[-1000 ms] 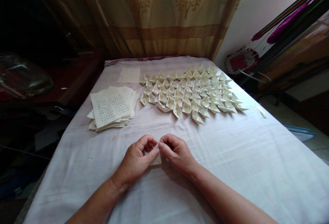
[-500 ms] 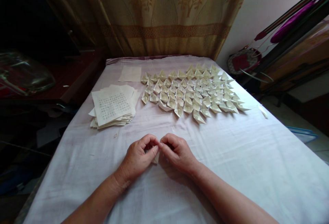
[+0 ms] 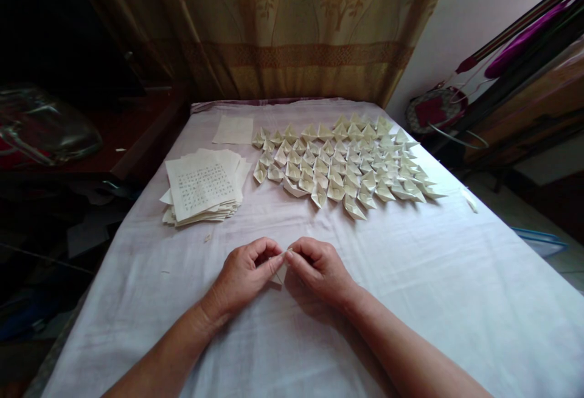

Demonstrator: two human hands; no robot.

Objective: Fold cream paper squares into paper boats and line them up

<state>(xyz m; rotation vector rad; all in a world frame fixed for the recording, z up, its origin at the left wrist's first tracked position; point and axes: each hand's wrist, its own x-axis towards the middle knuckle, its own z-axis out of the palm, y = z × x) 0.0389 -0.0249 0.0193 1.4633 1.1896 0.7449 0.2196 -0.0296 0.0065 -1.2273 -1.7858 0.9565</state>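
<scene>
Close to the front of the cloth, my left hand (image 3: 249,269) and my right hand (image 3: 320,269) meet fingertip to fingertip. Both pinch a small piece of folded paper (image 3: 279,274), most of it hidden behind the fingers; a pale corner shows below the left thumb. Beyond the hands, several folded paper boats (image 3: 337,191) stand in close rows. To the left lies a stack of square paper sheets (image 3: 203,188), the top one covered with handwriting. A single blank sheet (image 3: 233,129) rests flat behind the stack.
A white cloth (image 3: 396,300) covers the surface. Tiny paper scraps (image 3: 207,238) lie left of my hands, and a white sliver (image 3: 469,201) near the right edge. A gold curtain (image 3: 292,51) hangs behind. On the left is a dark red cabinet (image 3: 150,118) with a glass jar (image 3: 45,127).
The folded paper has tilted a little between my fingertips, and its lower corner sits differently under the left thumb. The whole view has shifted slightly; the boats and stack stay in place.
</scene>
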